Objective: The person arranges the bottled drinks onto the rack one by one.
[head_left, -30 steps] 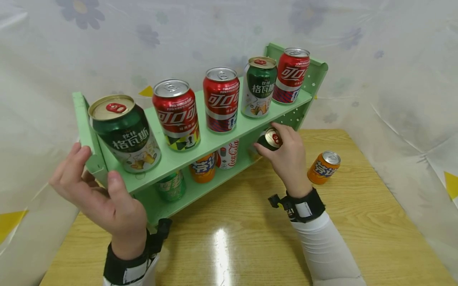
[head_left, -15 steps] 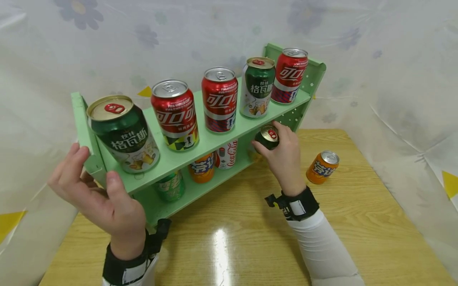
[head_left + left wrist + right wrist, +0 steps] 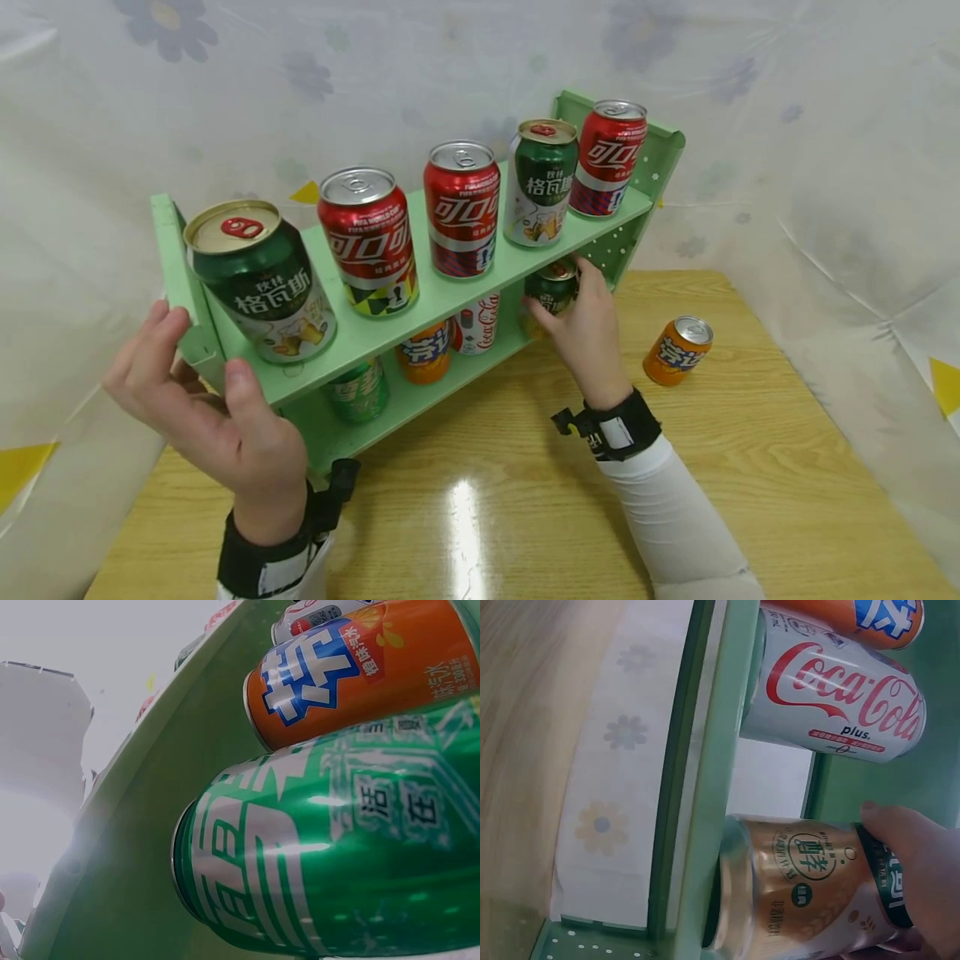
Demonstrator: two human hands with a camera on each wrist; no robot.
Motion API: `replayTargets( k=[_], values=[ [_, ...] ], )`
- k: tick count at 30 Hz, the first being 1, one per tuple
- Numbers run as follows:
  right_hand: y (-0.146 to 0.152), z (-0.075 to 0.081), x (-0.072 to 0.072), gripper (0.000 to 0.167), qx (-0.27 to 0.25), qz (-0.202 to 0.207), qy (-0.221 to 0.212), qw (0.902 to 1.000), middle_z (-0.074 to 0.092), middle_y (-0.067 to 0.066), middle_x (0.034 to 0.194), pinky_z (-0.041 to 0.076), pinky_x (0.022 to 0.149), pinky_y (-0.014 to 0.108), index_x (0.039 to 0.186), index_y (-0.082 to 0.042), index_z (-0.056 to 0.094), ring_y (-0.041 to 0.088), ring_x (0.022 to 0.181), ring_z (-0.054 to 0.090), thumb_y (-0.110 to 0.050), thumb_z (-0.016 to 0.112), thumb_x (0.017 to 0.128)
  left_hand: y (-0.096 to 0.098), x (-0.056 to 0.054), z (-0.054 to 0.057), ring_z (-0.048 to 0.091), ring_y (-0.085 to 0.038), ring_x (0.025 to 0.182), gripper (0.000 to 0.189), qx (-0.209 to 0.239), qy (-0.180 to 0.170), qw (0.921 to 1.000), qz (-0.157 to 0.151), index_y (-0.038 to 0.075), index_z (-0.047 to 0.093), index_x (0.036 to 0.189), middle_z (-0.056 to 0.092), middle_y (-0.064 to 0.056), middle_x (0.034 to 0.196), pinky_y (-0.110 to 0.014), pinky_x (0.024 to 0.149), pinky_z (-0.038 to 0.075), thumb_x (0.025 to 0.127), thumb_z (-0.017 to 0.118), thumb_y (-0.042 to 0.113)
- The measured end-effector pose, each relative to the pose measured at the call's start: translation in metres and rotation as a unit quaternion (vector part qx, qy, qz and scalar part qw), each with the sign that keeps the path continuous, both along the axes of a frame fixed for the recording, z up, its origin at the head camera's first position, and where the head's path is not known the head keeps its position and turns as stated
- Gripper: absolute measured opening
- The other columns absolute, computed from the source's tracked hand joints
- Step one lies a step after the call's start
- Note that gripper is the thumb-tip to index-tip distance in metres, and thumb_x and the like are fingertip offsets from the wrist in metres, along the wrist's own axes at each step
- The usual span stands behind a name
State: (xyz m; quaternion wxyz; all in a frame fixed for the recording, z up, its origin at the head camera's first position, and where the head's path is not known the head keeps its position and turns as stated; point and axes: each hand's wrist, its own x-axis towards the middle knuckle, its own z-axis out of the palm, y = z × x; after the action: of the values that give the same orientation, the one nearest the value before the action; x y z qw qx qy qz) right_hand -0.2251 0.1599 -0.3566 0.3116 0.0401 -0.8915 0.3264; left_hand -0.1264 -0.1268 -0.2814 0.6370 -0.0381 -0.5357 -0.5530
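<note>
A green two-tier shelf (image 3: 442, 310) stands on the table. My left hand (image 3: 217, 408) holds its left end, thumb at the front corner and fingers against the side panel. My right hand (image 3: 588, 337) grips a dark green and gold drink can (image 3: 551, 292) on the lower tier, partly under the upper board. In the right wrist view this gold can (image 3: 802, 885) sits with its base at the shelf's front lip, thumb on its green upper part. To its left stand a white Coca-Cola can (image 3: 477, 325), an orange can (image 3: 425, 354) and a green can (image 3: 360, 392).
On the upper tier stand several cans, among them a green-and-white can (image 3: 262, 287) at the left end and a red can (image 3: 609, 158) at the right. Another orange can (image 3: 677, 352) stands on the wooden table (image 3: 525, 500). A plastic sheet (image 3: 420, 75) hangs behind.
My right hand has moved left and deeper into the lower tier with the green and gold can, which now stands more upright under the upper board. My left hand stays put.
</note>
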Motion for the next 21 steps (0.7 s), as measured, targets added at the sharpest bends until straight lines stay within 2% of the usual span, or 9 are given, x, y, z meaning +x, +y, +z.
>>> replayTargets(
  k=[10, 21],
  values=[
    [0.0052, 0.0044, 0.0026, 0.099, 0.001, 0.024, -0.101, 0.9946, 0.05, 0.03, 0.142, 0.045, 0.108, 0.058, 0.152, 0.005, 0.029, 0.045, 0.13, 0.054, -0.036, 0.086, 0.082, -0.0002, 0.0, -0.0005, 0.043, -0.033, 0.125, 0.037, 0.0, 0.0, 1.0, -0.001, -0.011, 0.054, 0.109, 0.048, -0.018, 0.12, -0.026, 0.093, 0.039, 0.078, 0.043, 0.004],
    [0.0073, 0.0032, 0.0029, 0.095, -0.009, 0.028, -0.096, 0.9949, 0.048, 0.031, 0.133, 0.045, 0.108, 0.057, 0.145, 0.009, 0.032, 0.044, 0.125, 0.054, -0.032, 0.088, 0.08, -0.0004, 0.0004, -0.001, 0.042, -0.034, 0.126, 0.037, -0.001, 0.001, 1.0, -0.001, -0.011, 0.054, 0.109, 0.048, -0.018, 0.119, -0.026, 0.094, 0.039, 0.078, 0.043, 0.003]
  ],
)
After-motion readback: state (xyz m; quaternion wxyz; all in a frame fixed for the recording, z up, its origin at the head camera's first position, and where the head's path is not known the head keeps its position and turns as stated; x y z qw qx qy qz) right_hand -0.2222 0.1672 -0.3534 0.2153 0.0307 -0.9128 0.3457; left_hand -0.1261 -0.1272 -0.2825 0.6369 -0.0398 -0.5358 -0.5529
